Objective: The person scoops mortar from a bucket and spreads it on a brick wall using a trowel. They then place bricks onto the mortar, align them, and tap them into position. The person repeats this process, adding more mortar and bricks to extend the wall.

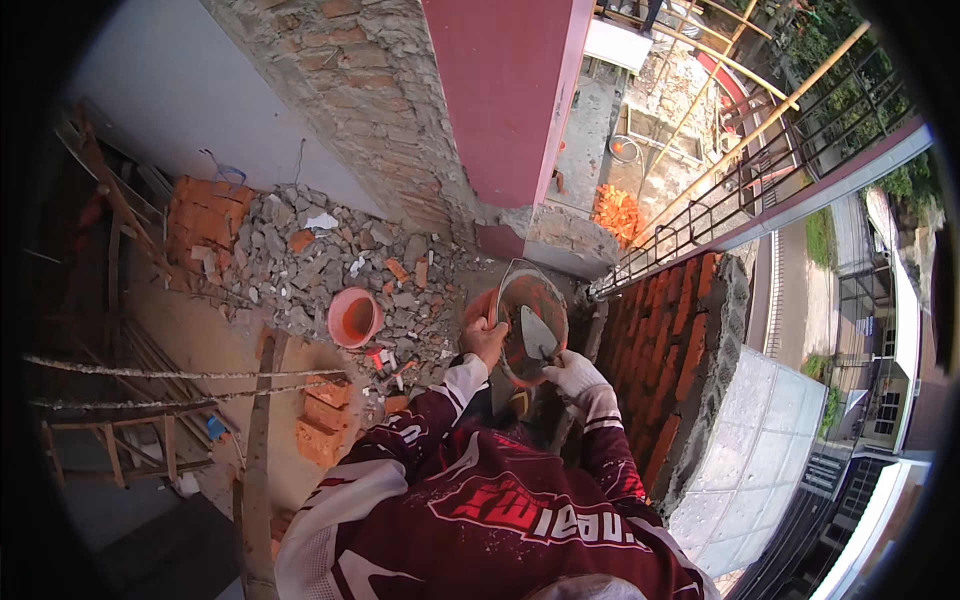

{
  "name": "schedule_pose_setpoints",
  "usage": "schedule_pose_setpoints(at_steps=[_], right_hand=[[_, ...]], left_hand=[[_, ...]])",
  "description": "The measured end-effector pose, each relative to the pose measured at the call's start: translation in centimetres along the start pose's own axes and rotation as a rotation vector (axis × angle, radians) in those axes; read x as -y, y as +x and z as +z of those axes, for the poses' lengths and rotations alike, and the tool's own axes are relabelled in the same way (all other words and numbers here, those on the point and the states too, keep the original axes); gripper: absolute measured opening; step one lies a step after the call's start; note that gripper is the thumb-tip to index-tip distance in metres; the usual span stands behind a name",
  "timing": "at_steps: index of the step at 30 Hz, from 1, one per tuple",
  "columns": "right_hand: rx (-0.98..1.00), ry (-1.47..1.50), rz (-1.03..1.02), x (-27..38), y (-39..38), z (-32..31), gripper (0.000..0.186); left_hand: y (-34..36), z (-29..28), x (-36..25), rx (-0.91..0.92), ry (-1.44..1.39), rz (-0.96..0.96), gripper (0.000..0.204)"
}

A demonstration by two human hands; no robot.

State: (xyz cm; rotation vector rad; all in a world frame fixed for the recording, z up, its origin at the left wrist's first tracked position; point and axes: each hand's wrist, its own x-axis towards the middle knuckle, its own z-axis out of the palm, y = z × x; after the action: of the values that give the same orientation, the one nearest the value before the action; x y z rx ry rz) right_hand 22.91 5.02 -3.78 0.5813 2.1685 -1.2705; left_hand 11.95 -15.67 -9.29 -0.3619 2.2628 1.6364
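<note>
Just right of the frame's centre, the left hand (pixel 485 341) gripped the left edge of the bucket (pixel 545 291) (rim or handle, I could not tell), and the gloved right hand (pixel 577 376) held the trowel (pixel 537 334), blade over the bucket. A loosened left grip could have tipped the bucket; a hasty swing might have knocked the trowel against the brick wall (pixel 650 350) at right.
</note>
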Motion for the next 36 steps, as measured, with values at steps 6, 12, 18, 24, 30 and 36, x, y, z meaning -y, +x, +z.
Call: schedule_pose_setpoints(at_steps=[6, 12, 18, 24, 30, 36], right_hand=[[0.383, 0.179, 0.147, 3.4, -1.1, 2.8, 0.021], [0.356, 0.220, 0.128, 4.6, 0.0, 7.3, 0.021], [0.308, -0.038, 0.096, 2.0, 3.1, 10.6, 0.022], [0.258, -0.026, 0.309, -1.4, 2.9, 14.9, 0.024], [0.342, -0.117, 0.462, -3.8, 1.6, 19.5, 0.025], [0.527, -0.339, 0.566, -10.9, 3.6, 17.6, 0.029]], left_hand=[[-5.8, -5.8, 7.4, -0.260, -0.351, -0.373, 0.018], [-7.8, -11.2, 15.1, -0.565, -0.542, -0.490, 0.023], [-7.8, -15.8, 23.7, -0.685, -0.445, -0.659, 0.037], [-1.8, -20.5, 29.2, -0.637, -0.243, -0.790, 0.050], [2.9, -21.1, 30.5, -0.845, -0.726, -0.911, 0.066], [-3.5, -19.1, 39.5, -1.150, -1.206, -0.839, 0.032]])
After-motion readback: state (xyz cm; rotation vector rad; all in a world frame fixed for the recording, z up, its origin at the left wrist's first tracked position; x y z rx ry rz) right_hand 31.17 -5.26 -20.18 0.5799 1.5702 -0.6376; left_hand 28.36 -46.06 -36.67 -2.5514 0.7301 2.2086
